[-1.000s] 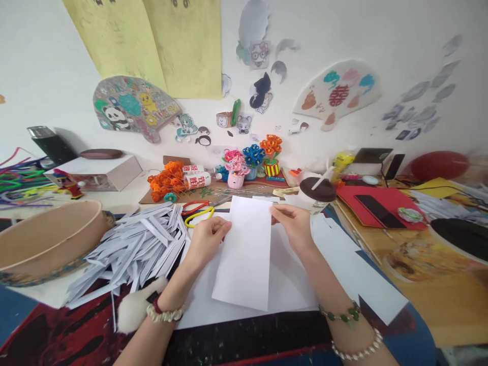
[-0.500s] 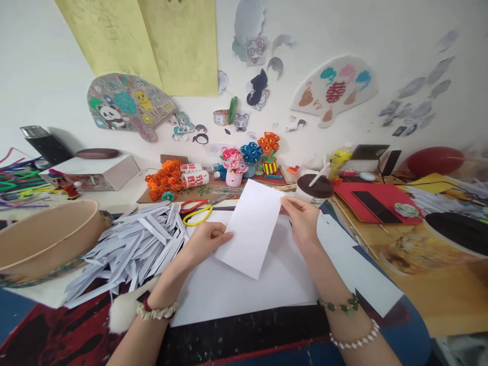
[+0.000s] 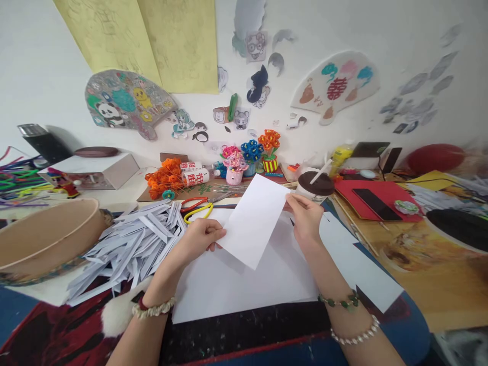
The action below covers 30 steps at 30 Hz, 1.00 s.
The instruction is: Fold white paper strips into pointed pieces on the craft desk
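Note:
A white rectangular sheet of paper [image 3: 256, 221] is held up at a slant between my two hands. My left hand [image 3: 204, 235] pinches its lower left edge between thumb and fingers. Its upper right corner is pinched by my right hand [image 3: 307, 216]. Beneath lies a larger white sheet [image 3: 244, 295] on the dark table mat. To the left, a heap of folded white paper strips [image 3: 133, 244] is piled up. Another white paper piece [image 3: 366, 272] lies beyond my right forearm.
Scissors with yellow and red handles [image 3: 200, 211] lie behind my left hand. A round tan basin [image 3: 49, 234] stands at far left. A lidded cup with a straw [image 3: 315, 185] stands behind my right hand. Pipe-cleaner flowers [image 3: 163, 178] and a phone [image 3: 376, 204] are further back.
Both hands still hold the paper. My left hand has shifted slightly left and up, my right hand slightly right, and the paper is tilted a little more.

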{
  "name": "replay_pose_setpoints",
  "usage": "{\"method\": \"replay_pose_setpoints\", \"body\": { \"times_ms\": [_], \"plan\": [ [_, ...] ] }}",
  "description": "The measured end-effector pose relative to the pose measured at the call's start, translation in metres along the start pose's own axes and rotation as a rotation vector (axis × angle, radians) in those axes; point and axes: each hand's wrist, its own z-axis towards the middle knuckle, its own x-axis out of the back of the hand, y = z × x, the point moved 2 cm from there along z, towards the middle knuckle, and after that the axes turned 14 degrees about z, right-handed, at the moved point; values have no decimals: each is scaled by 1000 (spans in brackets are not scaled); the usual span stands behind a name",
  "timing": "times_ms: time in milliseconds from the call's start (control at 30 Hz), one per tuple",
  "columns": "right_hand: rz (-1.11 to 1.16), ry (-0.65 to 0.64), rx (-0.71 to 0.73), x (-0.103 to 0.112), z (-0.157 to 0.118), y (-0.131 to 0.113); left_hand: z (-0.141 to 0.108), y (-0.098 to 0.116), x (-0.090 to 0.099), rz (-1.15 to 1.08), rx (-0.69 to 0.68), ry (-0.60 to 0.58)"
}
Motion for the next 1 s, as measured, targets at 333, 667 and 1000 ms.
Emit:
{"method": "replay_pose_setpoints", "body": {
  "times_ms": [333,667,1000],
  "plan": [
    [17,78,-90,2,-1,3,-1,11,-13,-81,6,-82],
    [66,-158,-340,-4,-3,3,0,10,-12,-177,-19,-22],
    [-268,-941,-763,-21,-38,1,4,3,-8,-249,-55,201]
  ]
}}
